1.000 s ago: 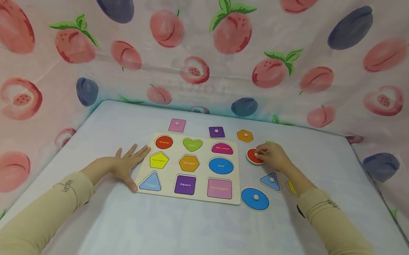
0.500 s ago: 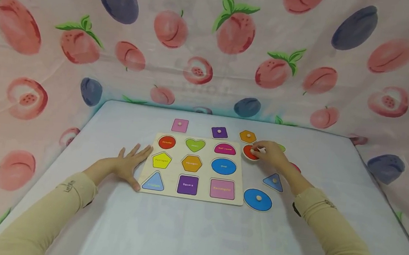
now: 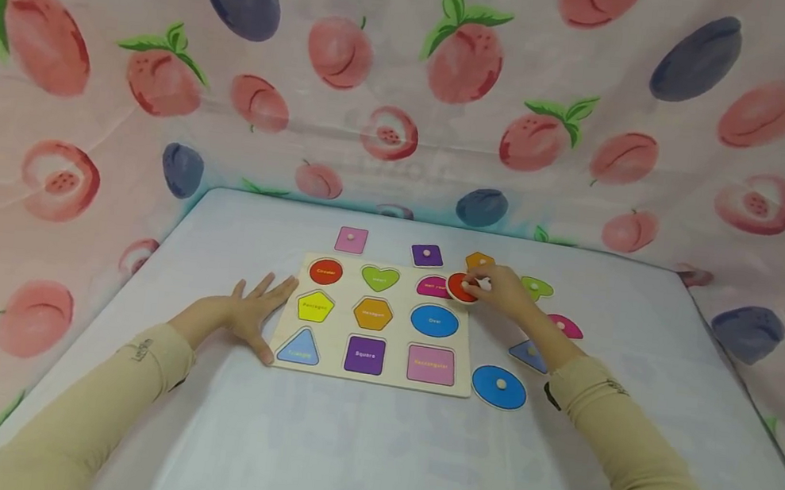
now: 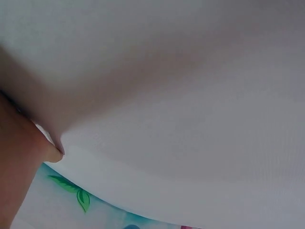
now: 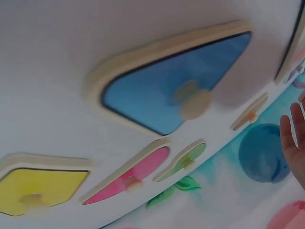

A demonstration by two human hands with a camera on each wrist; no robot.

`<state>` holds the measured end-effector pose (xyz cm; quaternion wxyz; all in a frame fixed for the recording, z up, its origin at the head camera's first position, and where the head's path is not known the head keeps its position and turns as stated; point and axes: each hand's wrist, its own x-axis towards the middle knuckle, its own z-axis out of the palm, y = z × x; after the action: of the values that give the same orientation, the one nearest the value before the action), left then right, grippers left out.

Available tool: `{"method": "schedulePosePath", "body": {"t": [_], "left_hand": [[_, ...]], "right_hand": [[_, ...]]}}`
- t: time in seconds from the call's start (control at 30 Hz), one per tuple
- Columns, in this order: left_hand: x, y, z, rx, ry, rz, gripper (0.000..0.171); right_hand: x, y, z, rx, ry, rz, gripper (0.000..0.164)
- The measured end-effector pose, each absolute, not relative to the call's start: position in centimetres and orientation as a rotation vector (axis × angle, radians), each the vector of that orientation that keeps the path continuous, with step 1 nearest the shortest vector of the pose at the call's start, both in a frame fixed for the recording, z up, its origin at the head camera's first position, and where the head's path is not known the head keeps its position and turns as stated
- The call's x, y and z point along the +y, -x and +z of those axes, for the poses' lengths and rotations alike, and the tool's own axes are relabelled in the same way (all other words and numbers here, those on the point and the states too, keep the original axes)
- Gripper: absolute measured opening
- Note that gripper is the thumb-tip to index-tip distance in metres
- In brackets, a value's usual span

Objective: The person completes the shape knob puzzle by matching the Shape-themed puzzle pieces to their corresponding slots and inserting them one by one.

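In the centre of the head view, a flat rectangular pale wooden puzzle board [image 3: 332, 349] lies on the white cloth-covered tabletop [image 3: 357, 449], printed with nine coloured, labelled shapes. The two hands are well apart. The left hand [image 3: 252, 316], left of centre, has its fingers spread, with fingertips at the board's left edge. The right hand [image 3: 503, 290], right of centre, pinches the red round wooden piece [image 3: 457, 286], which sits over the board's upper right corner and partly covers the printed magenta half round [image 3: 430, 286] (whether it touches the board, I cannot tell).

Above the board in the frame lie a pink rectangular wooden piece [image 3: 351, 244] and a purple square wooden piece [image 3: 426, 258], with an orange hexagonal wooden piece [image 3: 479, 259] partly behind the right hand. Toward the right are a green heart-shaped wooden piece [image 3: 537, 287], a magenta half-round wooden piece [image 3: 566, 327] and a blue triangular wooden piece [image 3: 527, 354], while a blue oval wooden piece [image 3: 495, 393] lies just beside the board's lower right corner. A yellow wooden piece [image 5: 47, 183] shows at lower left in the right wrist view
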<state>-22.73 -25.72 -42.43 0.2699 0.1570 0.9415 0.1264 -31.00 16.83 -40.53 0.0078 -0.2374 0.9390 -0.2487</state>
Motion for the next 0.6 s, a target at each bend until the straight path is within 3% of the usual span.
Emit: {"method": "schedulePosePath", "body": {"t": [0.6], "left_hand": [[-25.3, 23.1, -42.1, 2.503, -0.381, 0.209, 0.138]], "right_hand": [[11.2, 32.2, -40.1, 2.881, 0.827, -0.8, 0.02]]}}
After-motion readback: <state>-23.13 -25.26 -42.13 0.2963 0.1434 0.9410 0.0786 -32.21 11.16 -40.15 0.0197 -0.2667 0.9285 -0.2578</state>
